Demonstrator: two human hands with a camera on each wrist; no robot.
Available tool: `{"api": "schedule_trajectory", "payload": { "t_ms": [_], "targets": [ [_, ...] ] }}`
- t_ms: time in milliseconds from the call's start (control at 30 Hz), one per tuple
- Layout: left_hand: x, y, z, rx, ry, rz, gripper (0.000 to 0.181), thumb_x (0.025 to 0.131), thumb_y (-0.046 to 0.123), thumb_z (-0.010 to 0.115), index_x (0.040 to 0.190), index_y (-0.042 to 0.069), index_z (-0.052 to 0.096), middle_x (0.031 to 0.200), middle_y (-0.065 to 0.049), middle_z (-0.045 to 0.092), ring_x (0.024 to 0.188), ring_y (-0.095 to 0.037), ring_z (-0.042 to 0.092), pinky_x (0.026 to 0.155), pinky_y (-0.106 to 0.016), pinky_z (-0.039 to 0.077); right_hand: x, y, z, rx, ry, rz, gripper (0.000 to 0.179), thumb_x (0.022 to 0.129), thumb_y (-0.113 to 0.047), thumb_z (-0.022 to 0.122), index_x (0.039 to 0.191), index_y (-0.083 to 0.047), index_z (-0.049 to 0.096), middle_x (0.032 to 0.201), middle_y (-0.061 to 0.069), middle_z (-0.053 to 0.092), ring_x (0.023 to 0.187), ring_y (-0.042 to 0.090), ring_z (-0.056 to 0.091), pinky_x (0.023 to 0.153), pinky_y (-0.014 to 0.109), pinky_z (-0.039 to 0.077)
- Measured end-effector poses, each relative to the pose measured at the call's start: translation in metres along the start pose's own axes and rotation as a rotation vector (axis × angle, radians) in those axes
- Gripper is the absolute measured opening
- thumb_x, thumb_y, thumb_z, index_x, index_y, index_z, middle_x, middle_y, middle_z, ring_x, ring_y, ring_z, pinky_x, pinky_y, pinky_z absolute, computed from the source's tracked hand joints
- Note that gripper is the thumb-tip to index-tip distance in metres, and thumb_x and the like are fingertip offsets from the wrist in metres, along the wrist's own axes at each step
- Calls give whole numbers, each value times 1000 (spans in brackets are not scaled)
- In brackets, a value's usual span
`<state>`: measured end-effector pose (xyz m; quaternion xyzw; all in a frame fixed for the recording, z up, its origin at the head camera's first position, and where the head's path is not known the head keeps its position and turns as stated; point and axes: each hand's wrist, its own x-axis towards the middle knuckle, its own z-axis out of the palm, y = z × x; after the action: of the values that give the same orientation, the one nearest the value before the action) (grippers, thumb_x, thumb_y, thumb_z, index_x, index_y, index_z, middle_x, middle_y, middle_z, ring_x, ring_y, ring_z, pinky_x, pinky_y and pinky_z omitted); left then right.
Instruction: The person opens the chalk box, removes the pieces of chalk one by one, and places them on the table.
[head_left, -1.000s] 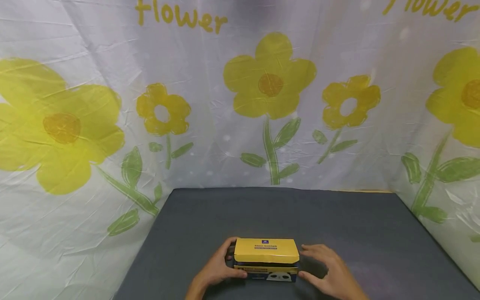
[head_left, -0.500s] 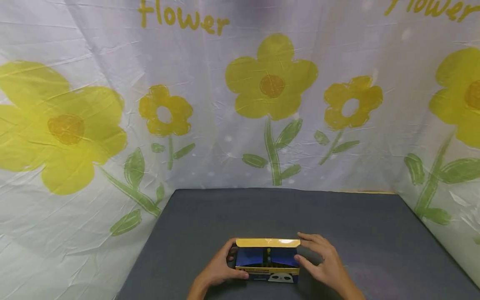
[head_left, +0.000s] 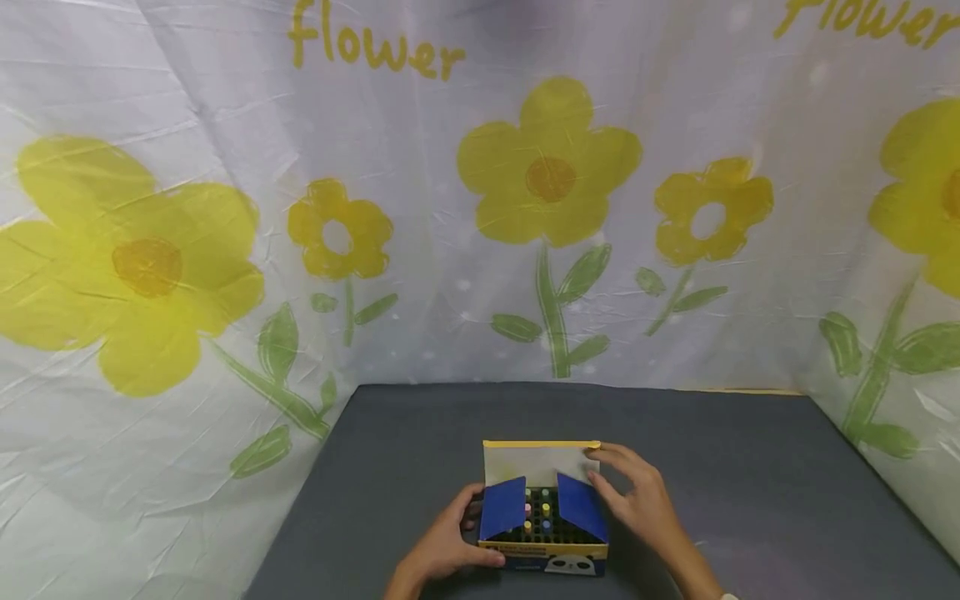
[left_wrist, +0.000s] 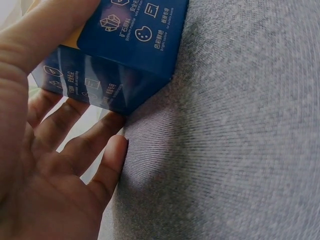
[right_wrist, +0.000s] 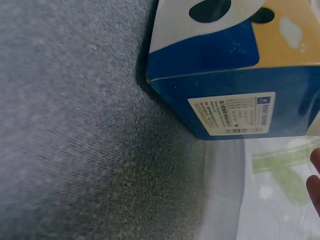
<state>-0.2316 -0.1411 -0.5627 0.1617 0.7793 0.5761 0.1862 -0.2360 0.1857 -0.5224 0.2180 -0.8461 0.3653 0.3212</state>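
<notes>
Left of the box (head_left: 551, 562), the left hand (head_left: 448, 537) grips its end, steadiness likely serving best while the right hand (head_left: 637, 492), hold unclear, meets the raised lid (head_left: 532, 461).

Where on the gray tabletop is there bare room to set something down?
Bare tabletop spreads behind the raised lid to the flower-printed backdrop, beyond the right hand toward the tabletop's right edge, and more narrowly left of the left hand. It is crowded at the panda-printed box, which sits between both hands.
</notes>
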Motion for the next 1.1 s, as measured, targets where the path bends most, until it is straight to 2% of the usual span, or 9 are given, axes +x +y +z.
{"api": "schedule_trajectory", "payload": {
  "t_ms": [100,333,567,633,767,867,933,1033,1100],
  "targets": [
    [0,-1,0,-1,0,2,93,78,32,90,153,18,38,151,-15,49,135,-38,52,103,-54,49,2,4,5,0,-8,21,38,80,-3,85,115,-15,76,118,3,74,109,29,70,83,51,60],
    [-1,0,0,17,1,9,93,78,29,91,154,17,38,149,-16,50,135,-38,53,103,-53,49,3,12,10,-1,-87,99,40,84,-3,82,122,-11,73,118,10,73,102,31,71,73,47,61],
    [-2,2,0,-2,-3,15,92,78,29,90,154,19,38,150,-15,50,135,-37,52,103,-53,49,1,17,13,36,-152,187,39,88,-6,78,126,-11,72,121,11,74,100,30,71,76,44,61],
    [-2,2,0,-1,-1,15,91,78,28,91,153,19,38,149,-15,50,135,-37,53,102,-52,49,1,16,13,51,-172,225,37,89,-8,77,126,-12,72,122,11,73,100,28,71,77,42,61],
    [-2,2,2,12,9,8,91,78,28,91,152,20,40,148,-14,51,135,-36,53,102,-51,49,0,13,11,90,-234,359,32,94,-15,74,127,-16,72,126,10,72,106,28,71,82,39,61],
    [-2,2,2,19,13,11,91,78,29,91,152,20,40,149,-14,51,134,-36,53,102,-52,49,0,11,8,111,-287,455,29,98,-22,70,127,-20,71,131,9,69,115,30,67,90,45,59],
    [-2,3,2,27,18,12,92,78,30,91,152,20,39,150,-14,50,134,-36,52,102,-53,48,1,10,7,117,-313,482,29,100,-27,67,128,-21,71,135,12,66,122,34,63,98,53,55],
    [-3,4,2,31,26,10,92,77,31,91,153,20,39,150,-15,50,134,-36,52,103,-53,48,1,10,6,115,-322,470,32,101,-30,65,131,-20,69,141,16,61,131,41,56,104,63,48],
    [-4,4,2,31,28,9,93,77,31,91,153,20,38,150,-15,50,134,-36,52,103,-54,48,0,10,7,114,-301,440,33,101,-30,65,131,-18,69,143,18,58,133,44,53,102,64,49]
  ]
}}
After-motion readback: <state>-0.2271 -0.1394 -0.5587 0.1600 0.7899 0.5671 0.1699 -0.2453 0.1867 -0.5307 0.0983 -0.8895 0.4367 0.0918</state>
